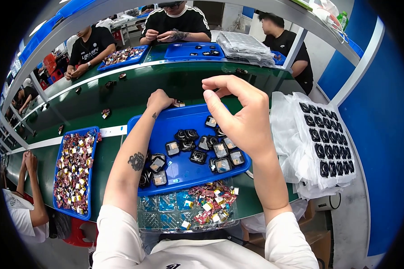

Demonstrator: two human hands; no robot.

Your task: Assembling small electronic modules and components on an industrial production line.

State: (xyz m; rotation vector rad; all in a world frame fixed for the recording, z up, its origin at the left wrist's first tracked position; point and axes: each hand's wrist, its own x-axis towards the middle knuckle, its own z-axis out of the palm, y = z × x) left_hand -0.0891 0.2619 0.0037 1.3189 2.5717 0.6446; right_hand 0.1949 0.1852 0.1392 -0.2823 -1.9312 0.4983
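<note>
My left hand (159, 99) reaches to the far edge of a blue tray (193, 179), its fingers curled in. A small pink, white and yellow electronic part (178, 103) pokes out at its fingertips. Above the tray's right side hovers my right hand (244, 114), thumb and bent fingers apart, with nothing visible between them. Several black square housings (198, 156) lie in the tray, some with grey and tan faces up. Close to my body is a clear plastic blister tray (166, 219), with a heap of pink and white electronic parts (213, 204) on its right.
To the left stands a blue tray full of similar parts (76, 172). On the right, rows of black housings (325, 139) sit on white wrapped trays (285, 130). A green conveyor belt (143, 83) carries scattered pieces. Co-workers sit beyond it and at my left.
</note>
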